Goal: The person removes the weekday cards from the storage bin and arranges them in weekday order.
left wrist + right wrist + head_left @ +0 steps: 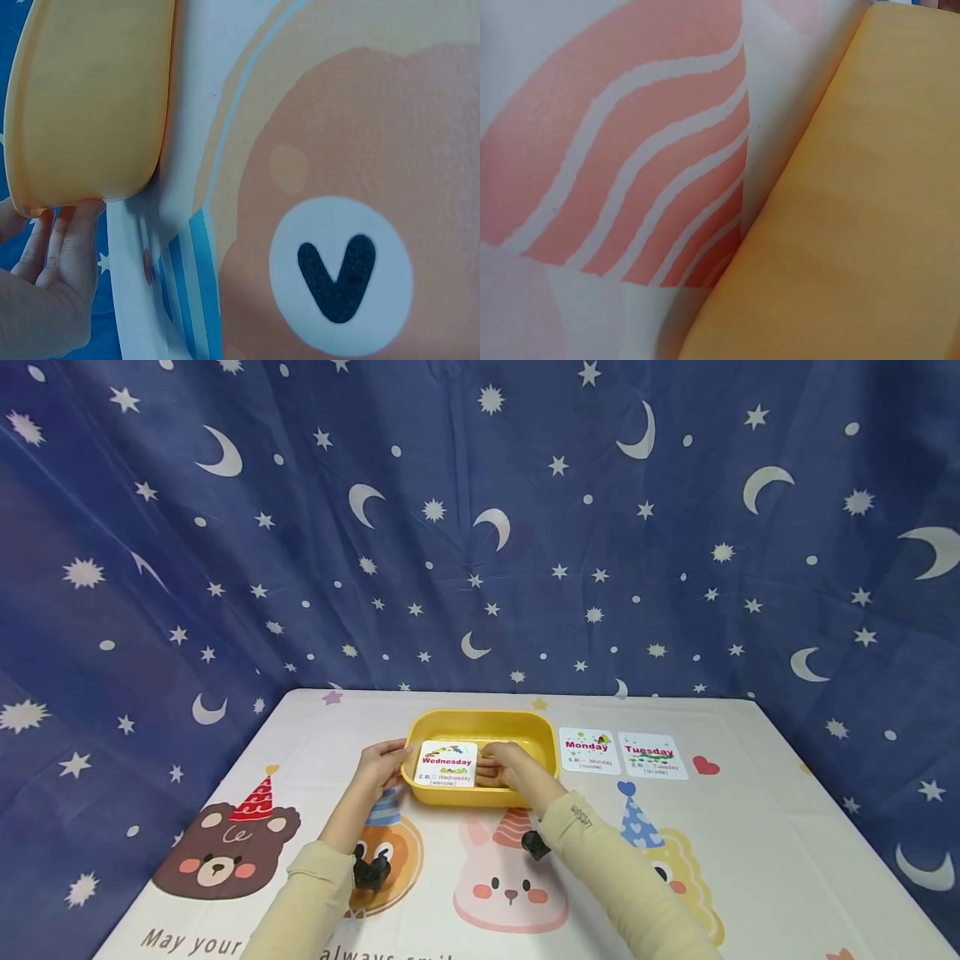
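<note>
A yellow tray [525, 727] with raised sides sits near the back middle of the table. My left hand [382, 766] grips its left end; in the left wrist view, the fingers [75, 244] touch the tray's rim. Inside the tray, a white card printed "Wednesday" [446, 765] faces up toward me. At the card's right edge, my right hand [508, 767] reaches in with bent fingers, and their tips seem to be behind the card. The right wrist view shows the tray's outer side [855, 210], but the right hand's grip is hidden there.
Right of the tray, a "Monday" card [590, 752] and a "Tuesday" card [652, 756] lie side by side. The white tablecloth [772, 843] has printed cartoon animals. A dark blue curtain [450, 527] with moons and stars stands behind and around the table.
</note>
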The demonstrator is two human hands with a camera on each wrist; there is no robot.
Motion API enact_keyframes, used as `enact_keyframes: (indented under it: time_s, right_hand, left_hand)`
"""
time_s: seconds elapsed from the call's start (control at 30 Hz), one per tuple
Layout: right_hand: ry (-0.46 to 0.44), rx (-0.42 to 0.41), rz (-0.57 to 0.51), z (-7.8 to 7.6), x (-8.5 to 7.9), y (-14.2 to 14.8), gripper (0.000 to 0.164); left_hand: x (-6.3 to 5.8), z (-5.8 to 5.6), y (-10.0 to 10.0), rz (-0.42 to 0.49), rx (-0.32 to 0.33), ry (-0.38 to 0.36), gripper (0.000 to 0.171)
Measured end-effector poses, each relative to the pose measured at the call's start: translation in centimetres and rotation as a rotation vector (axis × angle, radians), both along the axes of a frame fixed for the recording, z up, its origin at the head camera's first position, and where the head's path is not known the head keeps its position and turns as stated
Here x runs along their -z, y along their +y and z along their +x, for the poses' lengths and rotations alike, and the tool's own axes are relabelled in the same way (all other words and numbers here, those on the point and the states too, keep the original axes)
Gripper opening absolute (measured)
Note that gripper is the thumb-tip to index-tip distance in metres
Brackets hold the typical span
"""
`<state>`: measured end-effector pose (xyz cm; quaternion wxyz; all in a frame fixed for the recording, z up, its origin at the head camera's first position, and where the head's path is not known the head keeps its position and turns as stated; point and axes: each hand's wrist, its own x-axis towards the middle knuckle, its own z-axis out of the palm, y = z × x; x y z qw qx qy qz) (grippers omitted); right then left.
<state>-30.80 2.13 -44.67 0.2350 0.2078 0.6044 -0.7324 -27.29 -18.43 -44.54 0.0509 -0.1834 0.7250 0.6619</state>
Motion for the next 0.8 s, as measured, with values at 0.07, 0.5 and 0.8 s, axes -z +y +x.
enact_keyframes:
  time_s: [0.07, 0.5, 0.8]
  right_hand:
    - [-0.002, 0.004, -0.011, -0.7, 1.0, 0.0, 0.043]
    - [0.174, -0.002, 0.172, -0.2, 0.2, -1.0, 0.02]
    - [0.272, -0.023, 0.426, -0.6, 0.2, -1.3, 0.015]
  left_hand:
    - [0.0, 0.0, 0.0, 0.0, 0.003, -0.005, 0.04]
    - [-0.3, 0.0, -0.1, -0.018, 0.005, -0.007, 0.041]
    - [-0.2, 0.1, 0.0, -0.019, 0.0, -0.009, 0.041]
